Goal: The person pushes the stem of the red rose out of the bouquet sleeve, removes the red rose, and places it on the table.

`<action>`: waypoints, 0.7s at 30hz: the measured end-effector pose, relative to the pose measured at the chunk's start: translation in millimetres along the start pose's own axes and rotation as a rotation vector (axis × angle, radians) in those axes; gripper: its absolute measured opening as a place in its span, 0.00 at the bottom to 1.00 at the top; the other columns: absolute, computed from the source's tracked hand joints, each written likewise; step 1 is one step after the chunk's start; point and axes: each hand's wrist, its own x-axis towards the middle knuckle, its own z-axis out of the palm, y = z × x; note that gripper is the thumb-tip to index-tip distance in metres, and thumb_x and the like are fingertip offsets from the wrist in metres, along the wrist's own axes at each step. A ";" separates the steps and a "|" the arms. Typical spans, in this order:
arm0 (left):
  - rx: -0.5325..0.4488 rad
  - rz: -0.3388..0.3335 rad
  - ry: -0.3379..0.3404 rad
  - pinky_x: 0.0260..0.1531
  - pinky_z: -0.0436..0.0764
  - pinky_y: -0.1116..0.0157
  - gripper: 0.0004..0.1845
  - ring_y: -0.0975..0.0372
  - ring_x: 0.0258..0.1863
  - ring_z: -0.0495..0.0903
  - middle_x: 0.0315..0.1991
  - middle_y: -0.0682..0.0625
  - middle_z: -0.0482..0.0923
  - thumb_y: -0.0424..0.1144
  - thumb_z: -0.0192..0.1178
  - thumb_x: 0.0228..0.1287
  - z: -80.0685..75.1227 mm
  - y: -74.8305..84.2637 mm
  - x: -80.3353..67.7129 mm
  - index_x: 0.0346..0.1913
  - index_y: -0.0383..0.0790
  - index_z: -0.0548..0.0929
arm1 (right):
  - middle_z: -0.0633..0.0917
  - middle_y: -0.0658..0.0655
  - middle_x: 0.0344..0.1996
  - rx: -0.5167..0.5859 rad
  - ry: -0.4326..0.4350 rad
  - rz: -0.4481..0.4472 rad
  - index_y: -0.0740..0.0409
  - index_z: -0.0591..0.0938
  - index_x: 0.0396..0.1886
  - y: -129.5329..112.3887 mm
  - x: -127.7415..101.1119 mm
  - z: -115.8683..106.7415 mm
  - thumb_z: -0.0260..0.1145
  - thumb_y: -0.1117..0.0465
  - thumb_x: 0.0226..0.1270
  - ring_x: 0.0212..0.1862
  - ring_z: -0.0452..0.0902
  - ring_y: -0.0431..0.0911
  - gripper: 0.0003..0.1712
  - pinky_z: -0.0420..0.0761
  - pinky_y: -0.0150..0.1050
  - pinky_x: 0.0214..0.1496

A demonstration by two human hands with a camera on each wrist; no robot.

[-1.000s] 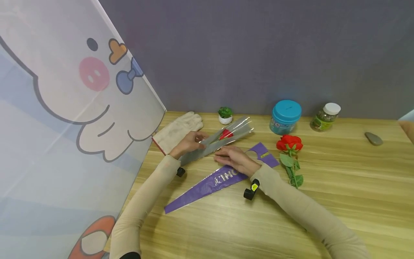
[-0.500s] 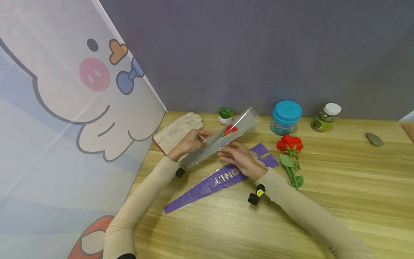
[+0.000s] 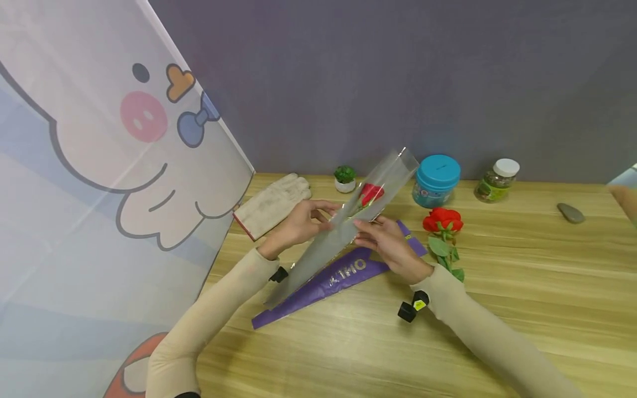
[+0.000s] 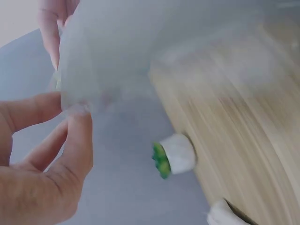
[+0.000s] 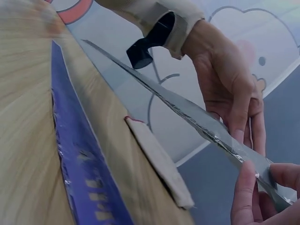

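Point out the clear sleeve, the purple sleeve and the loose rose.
clear sleeve [image 3: 343,232], head view, middle of the film.
purple sleeve [image 3: 343,275], head view, printed lettering.
loose rose [image 3: 443,219], head view, red bloom.

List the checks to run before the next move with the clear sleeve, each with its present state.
1. Left hand pinches the clear sleeve: ok.
2. Right hand pinches it too: ok.
3. Sleeve lifted off the table: ok.
4. Red rose sits inside the sleeve: ok.
5. Rose stem fully down in the sleeve: cannot tell.
6. Purple sleeve and loose rose lie apart on the table: ok.
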 end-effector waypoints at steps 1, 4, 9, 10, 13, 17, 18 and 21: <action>-0.026 0.003 0.001 0.38 0.87 0.66 0.25 0.56 0.41 0.88 0.56 0.40 0.86 0.26 0.67 0.66 1.9 3.1 -1.6 0.66 0.39 0.82 | 0.90 0.45 0.40 -0.009 0.003 -0.005 0.58 0.73 0.63 -2.1 -2.9 -1.8 0.66 0.56 0.78 0.40 0.88 0.39 0.21 0.89 0.34 0.50; -0.112 0.018 0.004 0.37 0.88 0.62 0.26 0.59 0.39 0.88 0.54 0.40 0.85 0.26 0.67 0.65 8.9 12.9 -5.0 0.66 0.39 0.82 | 0.90 0.43 0.43 -0.076 0.001 -0.025 0.57 0.73 0.66 -8.7 -11.8 -8.7 0.66 0.52 0.78 0.44 0.87 0.38 0.24 0.89 0.35 0.53; -0.210 0.040 0.002 0.36 0.90 0.49 0.26 0.61 0.37 0.88 0.56 0.39 0.83 0.28 0.68 0.67 22.7 29.0 -8.7 0.67 0.40 0.81 | 0.90 0.40 0.44 -0.150 0.011 -0.090 0.62 0.71 0.70 -18.1 -25.5 -18.6 0.63 0.53 0.80 0.45 0.89 0.37 0.27 0.88 0.35 0.53; -0.220 0.045 0.002 0.36 0.90 0.49 0.26 0.61 0.37 0.88 0.57 0.39 0.83 0.28 0.68 0.68 25.9 31.5 -9.3 0.68 0.41 0.81 | 0.91 0.39 0.43 -0.146 0.018 -0.103 0.63 0.71 0.70 -19.5 -28.1 -20.3 0.63 0.54 0.80 0.45 0.89 0.37 0.27 0.89 0.35 0.52; -0.233 0.063 0.007 0.36 0.90 0.54 0.27 0.61 0.39 0.89 0.58 0.40 0.81 0.29 0.68 0.68 36.3 36.5 -10.9 0.69 0.43 0.80 | 0.91 0.39 0.43 -0.137 0.036 -0.138 0.64 0.71 0.70 -22.9 -34.6 -25.8 0.63 0.57 0.80 0.44 0.90 0.37 0.26 0.89 0.35 0.51; -0.267 0.096 0.010 0.34 0.89 0.58 0.29 0.60 0.40 0.89 0.60 0.41 0.80 0.29 0.68 0.68 51.6 39.0 -11.8 0.70 0.44 0.78 | 0.91 0.38 0.45 -0.132 0.047 -0.158 0.60 0.74 0.68 -25.9 -43.8 -33.9 0.64 0.58 0.79 0.46 0.89 0.35 0.23 0.89 0.34 0.51; -0.282 0.103 0.009 0.34 0.89 0.59 0.29 0.59 0.40 0.89 0.60 0.40 0.79 0.29 0.69 0.68 55.4 39.5 -11.6 0.71 0.43 0.78 | 0.91 0.38 0.45 -0.133 0.051 -0.161 0.58 0.75 0.67 -26.7 -46.3 -35.7 0.64 0.57 0.79 0.47 0.89 0.35 0.22 0.89 0.33 0.51; -0.325 0.119 0.006 0.34 0.89 0.59 0.30 0.58 0.40 0.89 0.61 0.40 0.79 0.29 0.69 0.68 66.4 41.7 -10.7 0.71 0.44 0.77 | 0.91 0.38 0.46 -0.136 0.060 -0.161 0.54 0.77 0.64 -28.7 -53.9 -41.8 0.64 0.57 0.79 0.47 0.88 0.34 0.18 0.88 0.31 0.51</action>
